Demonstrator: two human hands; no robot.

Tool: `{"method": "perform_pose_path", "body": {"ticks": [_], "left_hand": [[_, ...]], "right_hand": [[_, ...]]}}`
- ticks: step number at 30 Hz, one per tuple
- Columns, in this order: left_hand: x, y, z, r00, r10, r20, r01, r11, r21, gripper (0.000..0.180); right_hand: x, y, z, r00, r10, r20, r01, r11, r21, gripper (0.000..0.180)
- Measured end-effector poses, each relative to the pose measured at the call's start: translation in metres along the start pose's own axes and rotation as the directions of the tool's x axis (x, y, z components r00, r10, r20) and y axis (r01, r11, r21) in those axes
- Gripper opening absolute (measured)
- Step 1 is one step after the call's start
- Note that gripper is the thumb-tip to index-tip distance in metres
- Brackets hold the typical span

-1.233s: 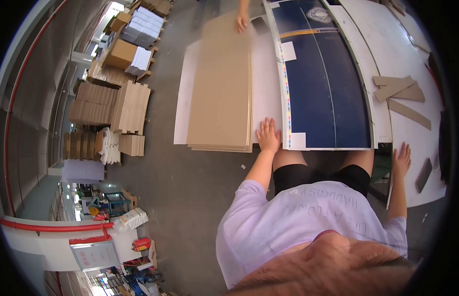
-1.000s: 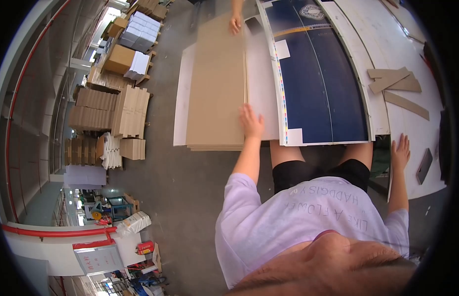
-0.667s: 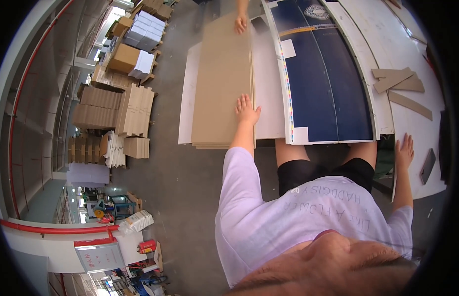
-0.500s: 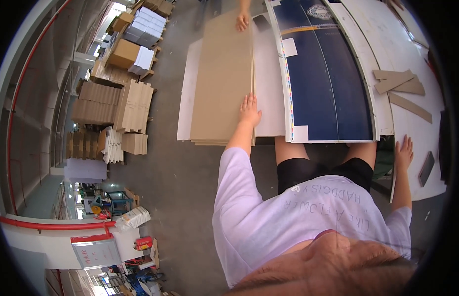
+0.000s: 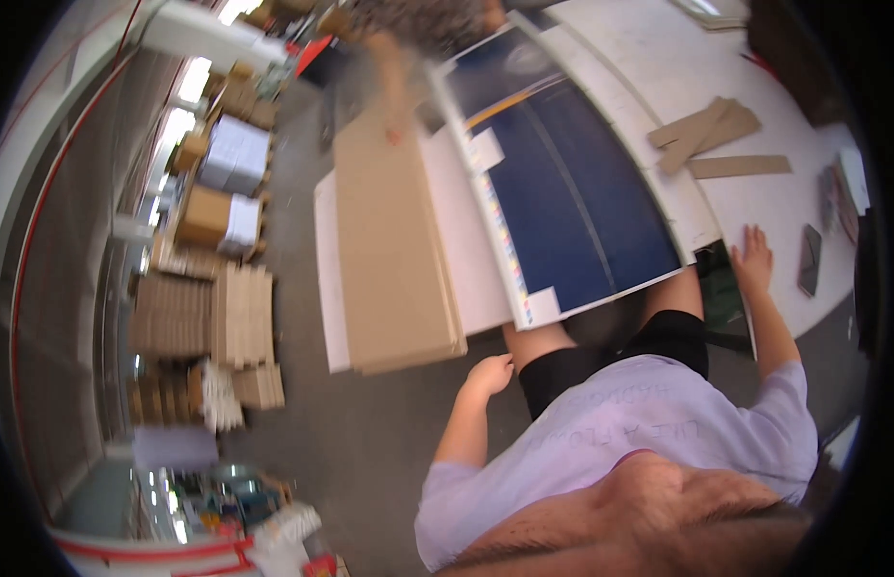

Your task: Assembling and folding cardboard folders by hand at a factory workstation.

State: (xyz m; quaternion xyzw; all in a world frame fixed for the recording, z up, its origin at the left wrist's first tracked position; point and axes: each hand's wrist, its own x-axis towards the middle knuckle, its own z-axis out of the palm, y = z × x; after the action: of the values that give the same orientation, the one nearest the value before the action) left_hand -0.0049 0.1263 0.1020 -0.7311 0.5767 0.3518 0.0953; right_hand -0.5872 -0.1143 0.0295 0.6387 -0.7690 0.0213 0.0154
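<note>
My left hand (image 5: 491, 374) hangs beside my thigh, off the near end of the cardboard stack, with its fingers loosely curled and nothing visible in them. The brown cardboard sheets (image 5: 394, 250) lie stacked on a white surface to the left. My right hand (image 5: 752, 262) rests flat and open on the white table (image 5: 745, 207), close to a dark phone (image 5: 809, 260). Between my hands lies a large dark blue printed sheet (image 5: 572, 183) with white borders and a colour strip, its near edge over my lap.
A co-worker's blurred arm (image 5: 393, 87) reaches onto the far part of the cardboard. Several cardboard strips (image 5: 711, 135) lie crossed on the right table. Stacked cardboard (image 5: 243, 313) and pallets line the left side beyond the grey floor (image 5: 302, 385).
My left hand has come off the cardboard stack, back toward my thigh, and its fingers have curled. My right hand still lies on the table. The whole view has turned.
</note>
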Motion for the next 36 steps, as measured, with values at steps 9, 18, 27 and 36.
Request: {"method": "perform_pose_path", "body": {"ticks": [9,18,27,36], "left_hand": [[0.131,-0.017,-0.01,0.682,-0.035,-0.73,-0.06,0.993,-0.104,0.052],[0.142,-0.016,-0.012,0.745,-0.161,-0.647,0.145,0.986,-0.079,0.064],[0.119,-0.004,-0.041,0.721,-0.313,-0.619,-0.456,0.458,-0.763,0.052],[0.122,0.122,-0.083,0.91,0.074,-0.407,-0.413,0.212,-0.886,0.055]], "right_hand": [[-0.016,-0.019,-0.038,0.997,0.068,0.044,-0.076,0.976,0.203,0.069],[0.009,-0.003,0.005,0.98,0.182,0.079,-0.198,0.918,0.342,0.062],[0.119,-0.123,-0.05,0.925,-0.229,0.301,-0.344,-0.843,0.413,0.082],[0.152,-0.126,0.039,0.829,-0.114,0.548,-0.458,-0.7,0.547,0.036]]}}
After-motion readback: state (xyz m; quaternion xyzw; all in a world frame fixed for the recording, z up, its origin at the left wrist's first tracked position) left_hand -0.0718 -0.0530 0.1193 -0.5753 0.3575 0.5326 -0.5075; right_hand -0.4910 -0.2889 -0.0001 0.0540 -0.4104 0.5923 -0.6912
